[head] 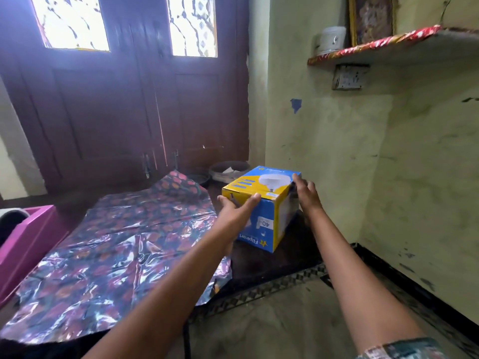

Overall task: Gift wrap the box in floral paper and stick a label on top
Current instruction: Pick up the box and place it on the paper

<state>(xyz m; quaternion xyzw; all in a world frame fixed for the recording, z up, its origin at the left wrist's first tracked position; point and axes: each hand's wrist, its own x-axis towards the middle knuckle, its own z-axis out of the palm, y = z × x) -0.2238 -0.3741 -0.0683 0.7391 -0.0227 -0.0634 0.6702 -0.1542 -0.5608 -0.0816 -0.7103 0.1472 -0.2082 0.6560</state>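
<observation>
**Print on the box**

The box [261,203] is carrying the brand name "Flipkart" in white letters on its blue near side, reading upside down. Just above it a small white label [265,224] is showing the number "40", also upside down. The same brand word is appearing faintly along the top face's far edge

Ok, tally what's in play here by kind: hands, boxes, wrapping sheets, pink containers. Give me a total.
Hands: 2, left hand and right hand, both holding the box
Box: 1
Floral paper sheet: 1
Pink container: 1
Total: 5
</observation>
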